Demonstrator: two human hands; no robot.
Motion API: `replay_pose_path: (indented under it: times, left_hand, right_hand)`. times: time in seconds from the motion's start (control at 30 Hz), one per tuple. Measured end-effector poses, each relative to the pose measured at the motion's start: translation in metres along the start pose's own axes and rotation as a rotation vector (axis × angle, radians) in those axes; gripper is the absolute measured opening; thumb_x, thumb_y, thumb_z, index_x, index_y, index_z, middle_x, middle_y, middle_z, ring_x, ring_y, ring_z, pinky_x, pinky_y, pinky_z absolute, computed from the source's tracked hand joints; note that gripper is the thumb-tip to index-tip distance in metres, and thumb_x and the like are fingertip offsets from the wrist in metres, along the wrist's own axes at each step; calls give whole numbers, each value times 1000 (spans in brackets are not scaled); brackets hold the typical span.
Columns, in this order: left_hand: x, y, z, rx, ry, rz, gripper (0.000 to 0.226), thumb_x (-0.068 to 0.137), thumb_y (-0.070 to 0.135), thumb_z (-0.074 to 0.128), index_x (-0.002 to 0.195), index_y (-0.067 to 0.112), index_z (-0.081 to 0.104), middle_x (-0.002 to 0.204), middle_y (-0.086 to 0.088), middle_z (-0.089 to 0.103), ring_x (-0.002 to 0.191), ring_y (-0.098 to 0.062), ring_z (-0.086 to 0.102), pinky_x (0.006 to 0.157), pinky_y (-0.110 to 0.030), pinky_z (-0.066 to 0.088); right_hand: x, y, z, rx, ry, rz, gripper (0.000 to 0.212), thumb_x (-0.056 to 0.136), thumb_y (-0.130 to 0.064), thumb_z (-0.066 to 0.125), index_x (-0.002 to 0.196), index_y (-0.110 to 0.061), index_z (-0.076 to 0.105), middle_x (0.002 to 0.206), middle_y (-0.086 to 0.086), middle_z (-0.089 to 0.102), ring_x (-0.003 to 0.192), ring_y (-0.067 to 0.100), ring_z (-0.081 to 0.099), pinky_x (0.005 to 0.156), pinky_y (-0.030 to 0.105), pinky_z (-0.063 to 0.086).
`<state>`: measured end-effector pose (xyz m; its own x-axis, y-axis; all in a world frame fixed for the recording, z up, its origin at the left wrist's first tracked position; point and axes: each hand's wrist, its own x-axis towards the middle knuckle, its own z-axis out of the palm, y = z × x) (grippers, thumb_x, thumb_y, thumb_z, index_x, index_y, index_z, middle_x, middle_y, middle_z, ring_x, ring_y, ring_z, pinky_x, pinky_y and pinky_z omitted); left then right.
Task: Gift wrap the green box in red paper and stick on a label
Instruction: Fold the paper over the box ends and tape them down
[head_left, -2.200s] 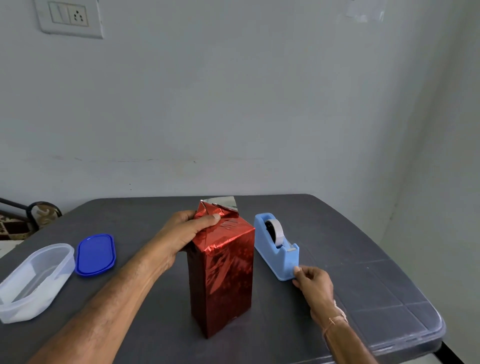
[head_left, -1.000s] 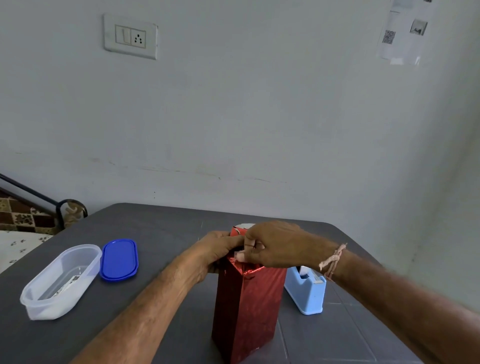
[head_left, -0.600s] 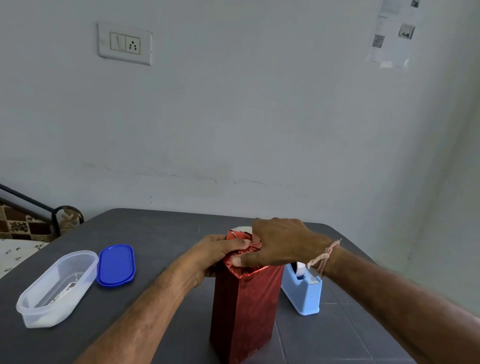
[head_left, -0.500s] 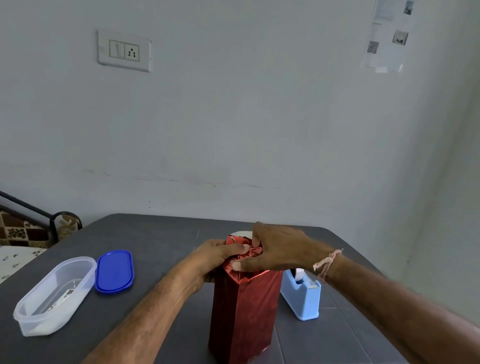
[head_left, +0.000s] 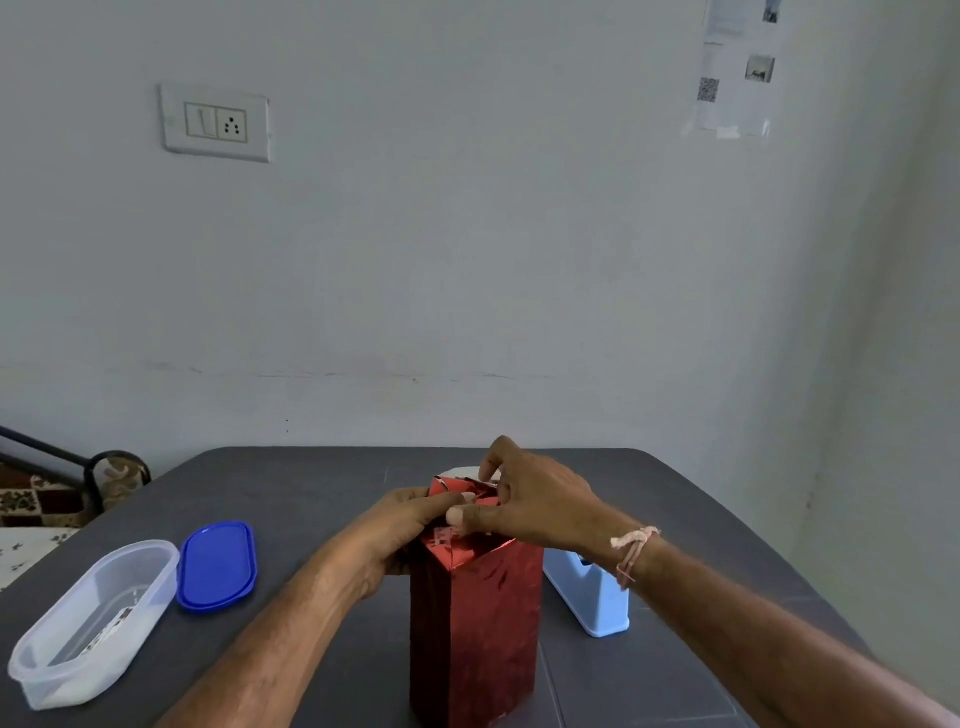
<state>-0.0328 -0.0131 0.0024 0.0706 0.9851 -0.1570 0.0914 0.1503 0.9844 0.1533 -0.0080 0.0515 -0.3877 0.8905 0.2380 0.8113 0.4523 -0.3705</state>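
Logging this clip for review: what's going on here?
A person is wrapping a tall box that stands upright on the grey table, its sides already covered in red paper. The left hand grips the box's top, while the right hand pinches the folded paper flaps there. A blue tape dispenser stands just right of the box.

**A:** Shown at centre?

**B:** Wrapped box, tall and narrow. Upright on the bench, with one vertical edge turned toward the camera.

**A:** Covering?

**B:** Red paper, glossy and foil-like, faintly speckled. Drawn close over every visible side, hiding the box colour completely.

**A:** State of the top?

**B:** Not flat. Top flaps gathered and creased into a low ridge, with a pale underside showing at the rear. Clasped at the upper left side by the left grip. Pinched from the right by the right grip, thumb laid across the near flap.
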Motion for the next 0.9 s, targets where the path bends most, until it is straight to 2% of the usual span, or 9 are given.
replay_pose_path:
  times: [0.1,0.17,0.23,0.27,0.37,0.53,0.73,0.9]
  left_hand:
    - [-1,2,-4,49,-36,8,36,79,53,81,97,22,77,81,4,75,66,-7,66,65,-24,53]
    - [-1,5,-6,88,-74,11,46,71,56,87,101,22,80,93,0,79,78,-12,69,76,-30,56]
    - [-1,9,-7,116,-102,23,51,66,55,89,104,22,81,106,-6,80,89,-19,72,92,-38,56]
    - [-1,10,-7,128,-109,36,48,70,52,90,105,21,81,108,-9,79,93,-22,73,97,-40,55]
    - [-2,15,-6,153,-128,78,35,78,40,85,104,17,80,106,-9,80,98,-25,75,101,-39,54]
    - [-5,26,-7,256,-157,150,30,80,32,84,105,17,80,103,-7,80,93,-17,76,93,-27,57]
    - [-9,26,-3,234,-129,160,27,85,32,81,108,17,79,104,-5,80,99,-17,76,97,-30,55]
    - [-5,24,1,150,-60,198,28,86,33,80,109,16,79,106,-5,80,106,-22,74,100,-33,54]
  right_hand:
    - [-3,19,5,300,123,29,64,77,-68,75,124,-31,51,115,-14,58,106,5,57,85,27,50]
    - [-10,30,13,630,24,86,69,76,-61,80,130,-27,53,128,-8,62,115,7,62,97,29,53]
    - [-17,39,21,916,-79,143,70,78,-58,82,132,-24,56,128,0,69,112,12,70,94,30,57]
    - [-21,41,23,972,-84,157,63,82,-56,80,131,-23,57,124,2,72,108,15,73,91,31,58]
    - [-28,44,19,1011,-70,183,39,96,-47,65,126,-21,64,115,4,75,93,15,74,84,29,59]
    - [-17,47,8,1127,-116,266,43,107,-44,48,121,-10,70,102,5,76,87,18,72,79,33,58]
    - [-9,48,10,1372,-130,291,40,108,-38,45,119,-10,71,106,9,77,85,20,72,76,33,58]
    - [-8,51,15,1380,-109,218,19,100,-27,62,104,-12,72,98,8,73,84,19,70,77,31,57]
